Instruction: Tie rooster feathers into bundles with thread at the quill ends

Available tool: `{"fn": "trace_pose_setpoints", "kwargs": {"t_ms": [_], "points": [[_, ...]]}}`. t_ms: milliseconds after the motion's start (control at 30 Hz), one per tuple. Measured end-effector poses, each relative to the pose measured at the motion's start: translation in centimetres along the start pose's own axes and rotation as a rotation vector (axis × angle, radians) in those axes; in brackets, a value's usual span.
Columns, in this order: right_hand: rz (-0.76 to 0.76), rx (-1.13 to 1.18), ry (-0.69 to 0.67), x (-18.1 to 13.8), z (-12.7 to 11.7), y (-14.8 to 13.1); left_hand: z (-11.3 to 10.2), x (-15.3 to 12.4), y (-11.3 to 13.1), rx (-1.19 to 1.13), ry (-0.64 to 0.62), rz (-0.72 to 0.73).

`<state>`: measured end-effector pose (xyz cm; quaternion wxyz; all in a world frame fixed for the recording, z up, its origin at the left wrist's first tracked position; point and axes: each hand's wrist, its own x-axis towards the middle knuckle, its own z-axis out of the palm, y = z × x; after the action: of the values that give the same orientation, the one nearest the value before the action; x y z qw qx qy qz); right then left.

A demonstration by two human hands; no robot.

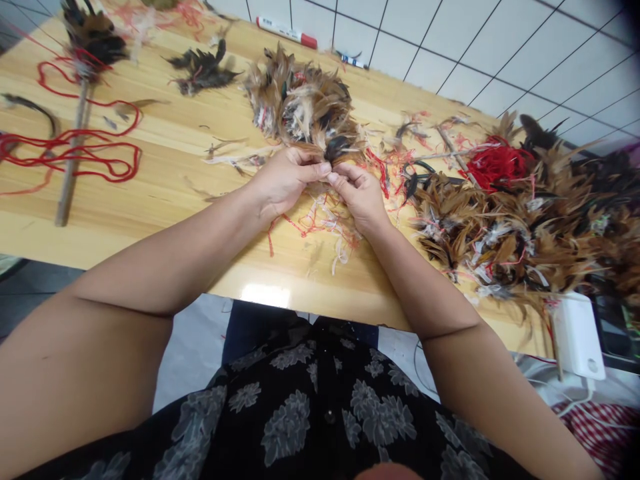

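Note:
My left hand [295, 177] and my right hand [357, 193] meet over the middle of the wooden table, thumbs and fingertips pinched close together. Between them is a small bunch of feathers [339, 148], dark and brown, pointing away from me. Its lower end is hidden by my fingers. Right behind lies a pile of brown feather bunches [305, 100] with whitish bound ends. Loose red and white string scraps [325, 217] lie on the table below my hands.
A stick [75, 157] with dark feathers tied at its top lies left, across looped red cord [115, 175]. To the right are a large feather heap [500, 233], a red string bundle [500, 163] and a white power adapter [580, 337]. A marker [285, 32] lies by the tiled wall.

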<state>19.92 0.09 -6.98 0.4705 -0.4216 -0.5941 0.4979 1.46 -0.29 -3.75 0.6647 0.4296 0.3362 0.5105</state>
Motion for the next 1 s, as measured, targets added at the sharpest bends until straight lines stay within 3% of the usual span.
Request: {"fn": "trace_pose_setpoints", "kwargs": {"t_ms": [467,733,1000], "points": [[0.136,0.186,-0.048,-0.3,-0.1,-1.9,0.0,0.1,0.9,-0.056,0.051,-0.134],[0.141,0.184,-0.141,-0.5,-0.3,-2.7,0.4,-0.1,1.1,-0.037,0.07,-0.123],[0.134,0.184,-0.129,-0.5,0.0,-2.8,0.4,-0.1,1.3,-0.021,0.052,-0.117]]}}
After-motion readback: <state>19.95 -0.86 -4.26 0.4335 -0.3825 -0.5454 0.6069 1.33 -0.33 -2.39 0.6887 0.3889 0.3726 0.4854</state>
